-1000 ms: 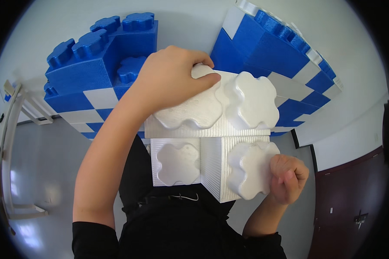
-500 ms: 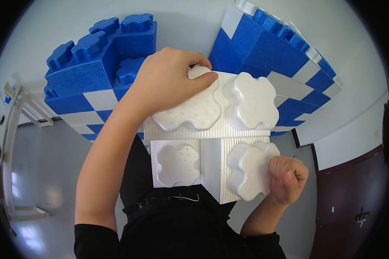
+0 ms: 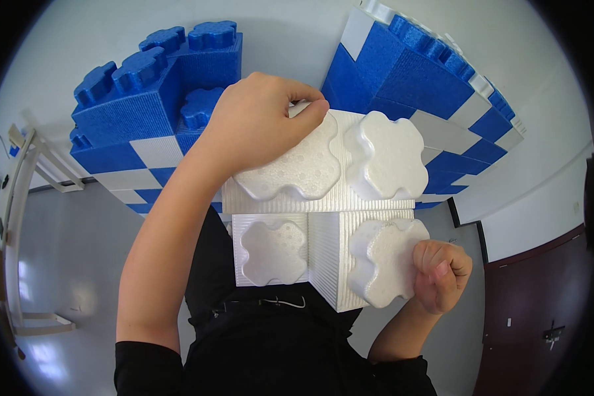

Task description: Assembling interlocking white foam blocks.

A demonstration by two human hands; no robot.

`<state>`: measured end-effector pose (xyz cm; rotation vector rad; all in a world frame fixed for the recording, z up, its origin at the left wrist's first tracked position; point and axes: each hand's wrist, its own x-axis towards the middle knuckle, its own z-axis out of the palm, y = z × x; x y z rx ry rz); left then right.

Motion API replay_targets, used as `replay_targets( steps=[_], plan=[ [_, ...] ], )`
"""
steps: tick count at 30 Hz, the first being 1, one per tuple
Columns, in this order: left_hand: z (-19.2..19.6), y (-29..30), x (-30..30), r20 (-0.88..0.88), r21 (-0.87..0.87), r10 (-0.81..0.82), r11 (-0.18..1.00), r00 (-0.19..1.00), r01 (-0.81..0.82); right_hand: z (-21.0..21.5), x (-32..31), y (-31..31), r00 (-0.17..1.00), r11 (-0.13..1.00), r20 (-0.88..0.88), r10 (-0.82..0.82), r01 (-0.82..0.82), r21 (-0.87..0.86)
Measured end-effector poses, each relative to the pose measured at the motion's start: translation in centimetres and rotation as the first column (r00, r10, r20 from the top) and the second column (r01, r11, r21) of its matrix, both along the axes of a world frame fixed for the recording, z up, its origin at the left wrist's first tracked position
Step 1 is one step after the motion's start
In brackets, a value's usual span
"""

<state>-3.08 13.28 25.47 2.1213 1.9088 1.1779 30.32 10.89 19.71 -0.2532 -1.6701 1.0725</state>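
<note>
Large white building blocks (image 3: pixel 323 206) with ribbed sides and clover-shaped studs are joined in front of me. My left hand (image 3: pixel 270 115) curls over the far left stud (image 3: pixel 297 173), thumb and index tip close together at its far edge. The other fingers are hidden behind the hand. My right hand (image 3: pixel 442 276) is a closed fist against the right side of the near right stud (image 3: pixel 384 261), with nothing showing in it. A lower white block (image 3: pixel 274 254) with one stud is at the near left, and another stud (image 3: pixel 391 155) stands at the far right.
A stepped stack of blue and white blocks (image 3: pixel 122 125) stands at the far left, and a taller blue and white wall (image 3: pixel 416 79) at the far right. There is a white frame table (image 3: pixel 20 191) at the left and a dark red door (image 3: pixel 534 303) at the right.
My left thumb has drawn closer to the index finger. The whole view has shifted very slightly; the right fist keeps its place at the stud.
</note>
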Motion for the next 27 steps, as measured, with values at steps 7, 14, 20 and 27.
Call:
replay_targets(
  steps=[7, 14, 20, 27],
  plan=[
    [-0.01, 0.02, 0.00, 0.010, -0.010, 0.005, 1.000, 1.000, -0.005, 0.02, 0.00, 0.04, 1.000, 1.000, -0.002, 0.009, -0.009, 0.006],
    [-0.11, 0.11, -0.09, 0.008, 0.007, 0.000, 1.000, 1.000, 0.000, -0.03, 0.02, 0.02, 1.000, 1.000, 0.004, -0.007, 0.007, 0.003],
    [0.02, 0.09, 0.01, 0.015, -0.029, 0.015, 0.999, 1.000, -0.014, -0.02, 0.03, 0.00, 1.000, 1.000, 0.007, -0.011, 0.011, 0.001],
    [-0.04, 0.13, 0.02, 0.022, -0.019, 0.004, 1.000, 1.000, -0.004, -0.05, 0.04, 0.03, 1.000, 1.000, 0.003, -0.011, 0.011, -0.002]
  ],
)
